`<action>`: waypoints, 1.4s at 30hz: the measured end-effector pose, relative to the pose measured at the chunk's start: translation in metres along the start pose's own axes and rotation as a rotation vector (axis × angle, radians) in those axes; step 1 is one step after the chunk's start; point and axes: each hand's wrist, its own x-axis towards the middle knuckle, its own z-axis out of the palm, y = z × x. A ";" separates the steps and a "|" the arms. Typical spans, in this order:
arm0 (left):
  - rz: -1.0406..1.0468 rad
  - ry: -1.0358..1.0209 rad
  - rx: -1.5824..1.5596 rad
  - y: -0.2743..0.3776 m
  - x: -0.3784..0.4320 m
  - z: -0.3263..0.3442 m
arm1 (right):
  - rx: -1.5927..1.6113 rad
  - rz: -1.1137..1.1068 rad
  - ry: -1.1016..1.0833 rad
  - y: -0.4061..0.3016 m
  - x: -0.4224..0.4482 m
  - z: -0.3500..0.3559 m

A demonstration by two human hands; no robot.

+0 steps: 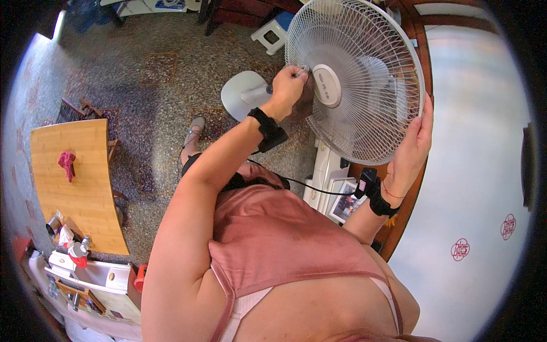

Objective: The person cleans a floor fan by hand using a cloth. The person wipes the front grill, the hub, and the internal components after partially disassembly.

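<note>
A large electric fan with a pale wire grille (367, 124) and a round plastic centre badge (327, 86) stands at the upper right. Its white base (243, 96) shows on the floor to the left. My left hand (289, 90) is at the grille's left side, near the badge, its fingers closed around a small pale object (302, 70) that I cannot identify. With its thumb in front, my right hand (412, 145) grips the grille's right rim; some of its fingers are hidden behind it. Both wrists wear black straps with small devices, and a black cable runs across my waist.
A wooden table (77, 158) with a pink cloth (67, 164) is at left, a white drawer cabinet (98, 278) below it. A white stool (270, 36) stands behind the fan. Framed photos (345, 204) are below the fan, beside a wood-edged pale surface (461, 171) at right.
</note>
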 end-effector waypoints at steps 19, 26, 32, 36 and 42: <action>0.607 -0.061 0.252 0.081 -0.024 0.015 | -0.058 -0.022 -0.062 -0.008 0.005 0.004; 0.774 -0.222 0.375 0.072 -0.053 0.015 | -0.046 -0.027 0.020 -0.003 0.005 0.005; 0.661 -0.430 0.781 0.019 -0.022 -0.038 | 0.035 0.047 -0.052 -0.010 0.006 0.006; 0.796 -0.196 0.759 0.023 0.013 -0.059 | 0.019 0.021 -0.059 -0.012 0.006 0.006; 1.148 -0.236 0.654 0.110 -0.016 -0.015 | 0.048 0.053 -0.058 -0.009 0.004 0.004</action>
